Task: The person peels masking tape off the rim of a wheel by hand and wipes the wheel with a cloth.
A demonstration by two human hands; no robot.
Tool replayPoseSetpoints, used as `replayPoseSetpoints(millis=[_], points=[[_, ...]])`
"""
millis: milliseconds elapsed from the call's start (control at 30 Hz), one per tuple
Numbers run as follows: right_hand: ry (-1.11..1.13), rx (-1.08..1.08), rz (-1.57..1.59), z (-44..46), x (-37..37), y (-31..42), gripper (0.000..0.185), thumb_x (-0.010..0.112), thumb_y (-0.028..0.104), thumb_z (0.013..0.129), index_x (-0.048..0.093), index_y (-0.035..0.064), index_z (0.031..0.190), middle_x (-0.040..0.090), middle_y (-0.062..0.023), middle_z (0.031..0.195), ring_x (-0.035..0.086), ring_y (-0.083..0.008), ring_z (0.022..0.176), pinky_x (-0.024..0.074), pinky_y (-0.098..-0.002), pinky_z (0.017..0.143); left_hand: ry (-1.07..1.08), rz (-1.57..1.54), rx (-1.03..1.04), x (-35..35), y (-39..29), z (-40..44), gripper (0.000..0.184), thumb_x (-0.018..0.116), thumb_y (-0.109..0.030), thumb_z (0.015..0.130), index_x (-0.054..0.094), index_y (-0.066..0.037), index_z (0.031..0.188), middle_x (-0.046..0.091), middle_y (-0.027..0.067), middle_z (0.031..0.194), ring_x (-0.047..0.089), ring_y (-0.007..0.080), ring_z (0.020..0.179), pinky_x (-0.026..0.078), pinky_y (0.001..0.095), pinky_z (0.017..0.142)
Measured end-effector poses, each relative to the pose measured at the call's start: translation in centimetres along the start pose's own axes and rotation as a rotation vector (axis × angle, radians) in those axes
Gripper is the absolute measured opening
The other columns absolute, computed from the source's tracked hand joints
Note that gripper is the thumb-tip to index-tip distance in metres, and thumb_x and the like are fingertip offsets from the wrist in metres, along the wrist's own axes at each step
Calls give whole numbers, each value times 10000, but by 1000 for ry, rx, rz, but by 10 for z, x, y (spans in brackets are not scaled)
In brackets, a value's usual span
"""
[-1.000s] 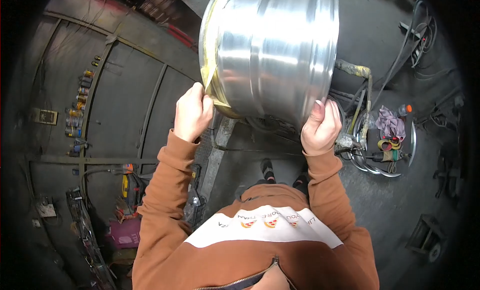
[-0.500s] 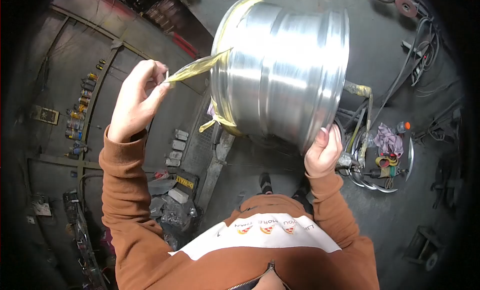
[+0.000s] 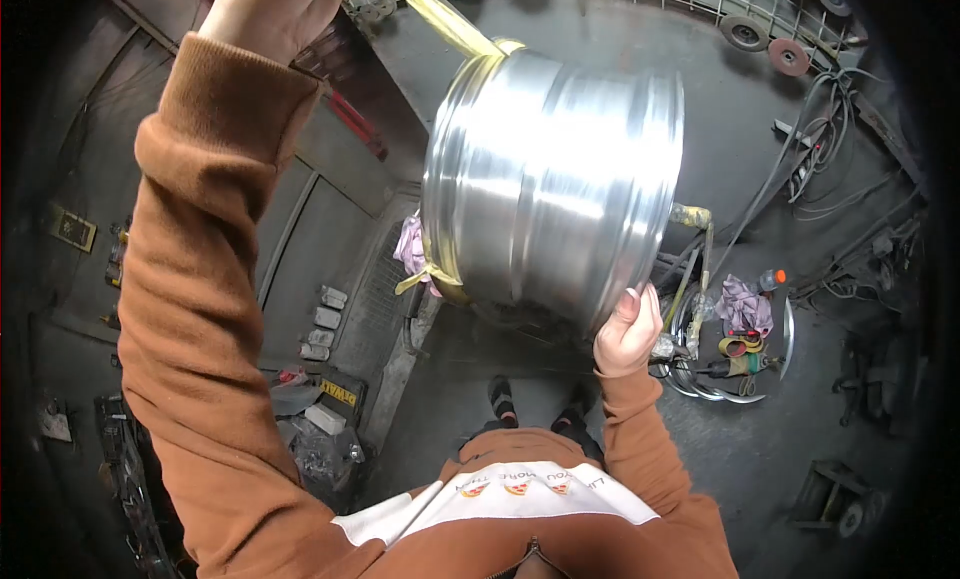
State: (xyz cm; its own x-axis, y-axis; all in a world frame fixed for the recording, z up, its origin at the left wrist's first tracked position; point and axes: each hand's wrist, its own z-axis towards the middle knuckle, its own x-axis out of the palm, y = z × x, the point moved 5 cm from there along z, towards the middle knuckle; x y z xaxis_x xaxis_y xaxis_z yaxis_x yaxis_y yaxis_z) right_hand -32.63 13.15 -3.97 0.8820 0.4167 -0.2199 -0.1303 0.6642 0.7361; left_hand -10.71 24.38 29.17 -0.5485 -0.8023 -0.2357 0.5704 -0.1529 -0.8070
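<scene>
A shiny metal wheel rim [image 3: 570,179] stands before me, with yellow tape [image 3: 450,24] stretched from the top of its left edge towards the upper left. My left hand [image 3: 275,14] is raised at the top edge of the view, closed on the tape's far end; its fingertips are partly out of frame. Low on the rim's right edge, my right hand [image 3: 628,331] grips the metal, thumb on the near side. Another bit of yellow tape [image 3: 430,276] hangs at the rim's lower left, beside a pink cloth [image 3: 410,244].
Right of the rim lie a purple cloth [image 3: 745,304], an orange-capped bottle [image 3: 772,279], a green power tool [image 3: 745,365] and hoses. Discs [image 3: 788,56] hang on a wire rack at the upper right. A DeWalt case [image 3: 342,394] and plastic bags [image 3: 325,454] are at lower left.
My left hand has moved from the rim's left edge outward and up, peeling tape off the edge. My right hand still holds the rim's lower right, and the rim appears lower in view.
</scene>
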Motion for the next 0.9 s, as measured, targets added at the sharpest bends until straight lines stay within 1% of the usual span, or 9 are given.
replayPoseSetpoints(millis=[67,133,200,267,333,533,700,800,900], points=[[-11,-2,-18,-2,0,-3,307,430,179,977,531,-77,839,508,-258,763,481,-458,699,410,-483,677,46,95,234,3,-4,-9,123,493,-115,966,540,-14,914,590,101,815,572,180,662,529,314,696],[-28,-28,-52,-5,0,-6,309,446,179,970,532,-86,839,514,-273,773,488,-474,707,422,-485,695,11,179,211,3,-20,-21,117,540,-127,949,563,-17,980,603,97,823,618,187,739,534,301,737],[-3,-2,-26,-3,-2,-2,309,457,180,965,537,-95,848,519,-279,777,493,-482,718,430,-485,709,313,703,232,-18,-25,-29,106,557,-108,930,521,-23,878,576,78,857,572,131,795,511,324,785],[-14,1,-3,-3,-2,-1,302,454,172,966,540,-94,852,517,-277,775,488,-479,713,423,-482,689,326,782,370,-34,-35,-46,99,621,-73,888,548,-7,894,609,63,876,568,104,783,491,272,744],[-8,10,-12,-3,-3,0,307,448,177,970,544,-92,859,522,-271,775,490,-472,710,419,-476,678,549,980,275,-45,-36,-60,138,689,5,797,551,-2,797,613,51,824,571,103,731,474,265,678],[-5,12,-8,1,-3,6,346,422,220,995,564,-73,881,554,-227,783,516,-420,702,413,-449,651,597,942,138,-69,-29,-92,204,735,-58,742,552,29,718,542,66,655,529,140,605,417,289,579],[42,79,-6,1,-1,5,421,366,284,1015,585,-75,985,607,-222,857,577,-380,755,448,-402,707,229,582,138,-116,-43,-134,114,555,-33,892,497,50,945,500,95,798,527,188,762,441,313,673],[60,102,-72,-4,-3,-2,482,339,341,1023,581,-76,1033,629,-208,866,598,-321,756,454,-367,725,-12,486,146,-120,-27,-164,146,590,-30,861,445,-18,867,529,114,819,570,202,794,489,340,742],[57,131,-48,-6,-3,-4,429,356,281,1009,589,-79,1001,594,-246,881,573,-426,790,452,-426,727,-119,360,-141,-109,30,-205,142,608,38,786,525,-8,892,581,90,820,585,159,738,496,285,711]])
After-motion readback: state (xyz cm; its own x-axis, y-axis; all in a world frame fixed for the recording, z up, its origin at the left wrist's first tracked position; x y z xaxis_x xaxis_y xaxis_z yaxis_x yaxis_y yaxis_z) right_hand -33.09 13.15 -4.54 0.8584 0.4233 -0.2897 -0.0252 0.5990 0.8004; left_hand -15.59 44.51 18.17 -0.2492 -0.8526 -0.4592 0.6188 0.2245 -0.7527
